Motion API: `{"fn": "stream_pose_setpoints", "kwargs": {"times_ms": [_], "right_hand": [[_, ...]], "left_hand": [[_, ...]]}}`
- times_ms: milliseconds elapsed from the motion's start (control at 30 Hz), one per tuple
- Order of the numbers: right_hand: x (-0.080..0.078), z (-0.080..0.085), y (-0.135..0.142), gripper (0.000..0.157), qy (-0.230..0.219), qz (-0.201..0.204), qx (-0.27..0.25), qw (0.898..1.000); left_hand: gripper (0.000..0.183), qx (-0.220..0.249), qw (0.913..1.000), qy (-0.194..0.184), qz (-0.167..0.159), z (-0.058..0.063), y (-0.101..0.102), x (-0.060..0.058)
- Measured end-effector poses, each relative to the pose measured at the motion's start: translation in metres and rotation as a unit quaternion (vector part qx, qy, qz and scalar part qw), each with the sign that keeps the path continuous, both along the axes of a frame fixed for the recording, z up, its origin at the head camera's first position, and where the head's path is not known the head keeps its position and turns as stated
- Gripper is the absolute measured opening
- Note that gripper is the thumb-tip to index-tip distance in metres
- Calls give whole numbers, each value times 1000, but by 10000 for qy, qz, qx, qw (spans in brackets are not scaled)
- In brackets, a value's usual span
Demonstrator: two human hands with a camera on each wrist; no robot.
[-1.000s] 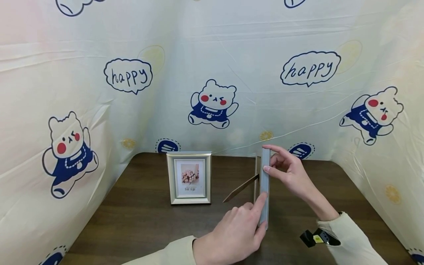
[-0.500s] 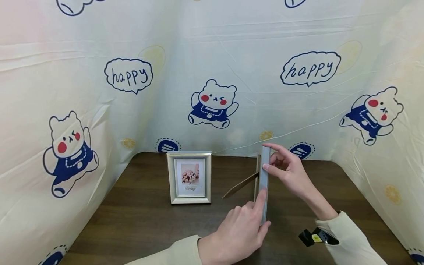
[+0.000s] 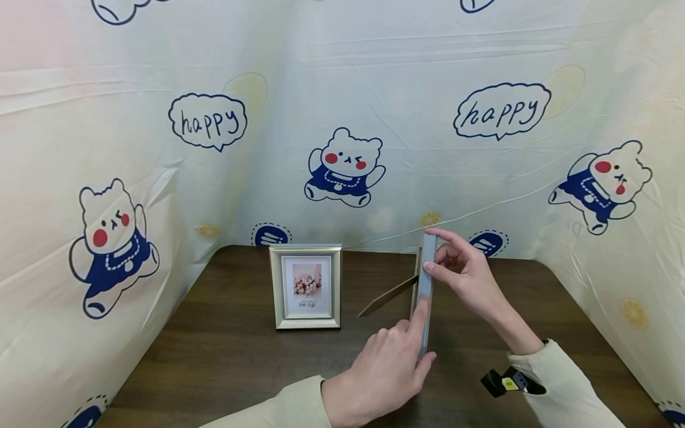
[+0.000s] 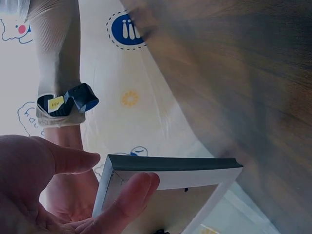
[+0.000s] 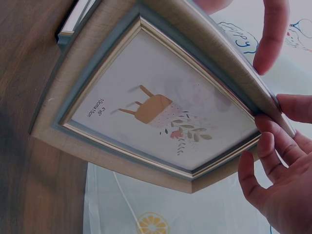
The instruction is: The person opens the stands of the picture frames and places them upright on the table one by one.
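In the head view a picture frame [image 3: 427, 282] is held upright and nearly edge-on, its brown easel leg [image 3: 387, 296] jutting left from the back. My right hand [image 3: 465, 270] pinches the frame's upper part between thumb and fingers. Lower down, my left hand [image 3: 380, 368] holds the near end, index finger along the edge. The left wrist view shows the frame's back [image 4: 190, 200] with a finger across its corner. Facing the right wrist camera is the front, with a printed chair-and-flowers insert [image 5: 165, 112]. A second picture frame [image 3: 307, 288] stands to the left.
Both frames are at a dark wooden table [image 3: 214, 356]. A pale printed curtain [image 3: 342, 77] encloses its back and sides. A black device [image 3: 508, 382] with a yellow label is worn at the right wrist.
The held frame has risen slightly, its leg and lower end now higher in view. My left hand has shifted up a little with it. The standing frame stays in place.
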State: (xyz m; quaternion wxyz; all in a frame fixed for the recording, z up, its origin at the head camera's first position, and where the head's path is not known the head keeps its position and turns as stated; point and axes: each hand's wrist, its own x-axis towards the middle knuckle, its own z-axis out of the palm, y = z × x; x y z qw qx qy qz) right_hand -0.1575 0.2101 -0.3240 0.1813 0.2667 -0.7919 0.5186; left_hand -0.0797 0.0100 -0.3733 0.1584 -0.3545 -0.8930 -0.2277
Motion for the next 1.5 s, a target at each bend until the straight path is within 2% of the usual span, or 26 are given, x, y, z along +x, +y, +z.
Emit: {"fn": "stream_pose_setpoints", "kwargs": {"times_ms": [667,1000,1500], "right_hand": [[2,3,-5,53,-6,-479,113,9988],[2,2,-7,54,80,-713,223,9972],[3,4,-13,55,118,-922,391,9949]], "left_hand": [[94,99,9999,0,122,-4,3,-6],[86,148,9992,312,199,-9,4,-12],[84,271,9993,180,161,-11,3,-17]]}}
